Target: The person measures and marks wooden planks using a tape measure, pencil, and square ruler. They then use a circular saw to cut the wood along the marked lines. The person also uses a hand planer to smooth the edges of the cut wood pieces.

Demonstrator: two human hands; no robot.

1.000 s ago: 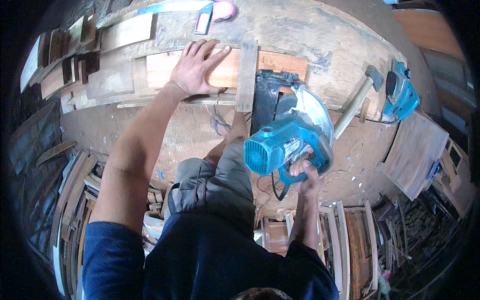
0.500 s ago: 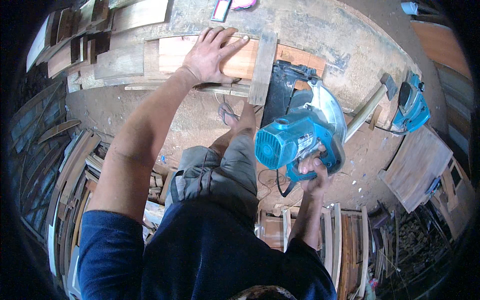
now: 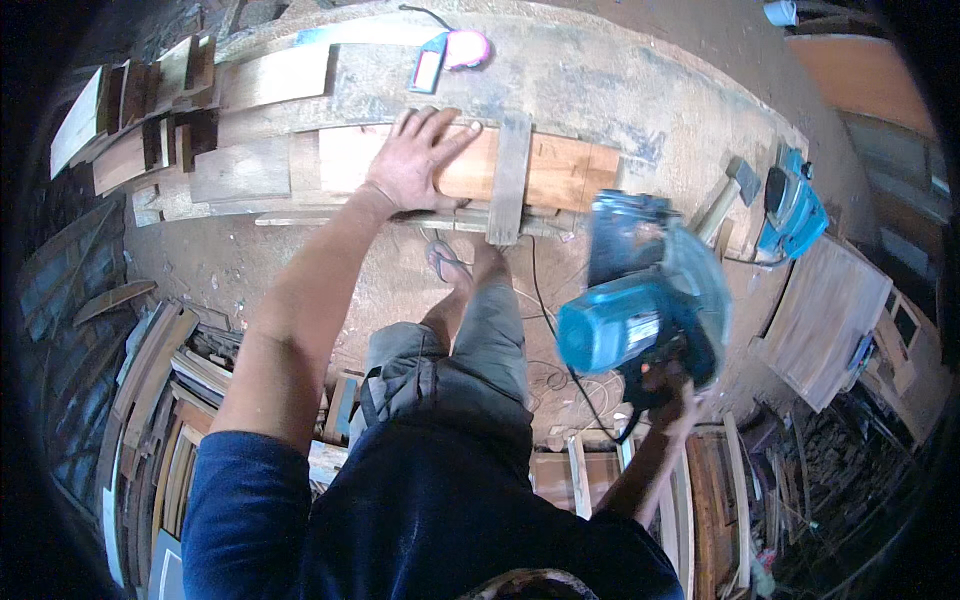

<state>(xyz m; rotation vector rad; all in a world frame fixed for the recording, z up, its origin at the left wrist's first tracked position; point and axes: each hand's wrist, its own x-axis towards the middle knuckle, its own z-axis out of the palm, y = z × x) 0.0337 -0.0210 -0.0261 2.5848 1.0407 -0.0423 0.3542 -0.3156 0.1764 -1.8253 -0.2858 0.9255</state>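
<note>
My left hand [image 3: 412, 165] lies with fingers spread on a reddish wooden board [image 3: 565, 170] on the workbench. A narrow grey wood strip [image 3: 508, 180] crosses this board just right of my fingers. My right hand [image 3: 670, 392] grips the rear handle of a blue circular saw [image 3: 615, 325]. Motion blurs the saw, held over the bench's near edge, off the board's right end; its blade cannot be made out. A dark line crosses the board near that end.
A pink tape measure [image 3: 467, 48] and a blue-edged flat item [image 3: 428, 70] lie at the back of the workbench [image 3: 690, 100]. To the right are a hammer [image 3: 742, 178] and a blue power planer [image 3: 793, 212]. The saw's black cord [image 3: 565, 355] hangs beside my legs. Wood pieces [image 3: 240, 172] cover the left.
The saw in my right hand has moved right and toward me, off the board, uncovering its right end. My left hand stays on the board. The view has shifted slightly.
</note>
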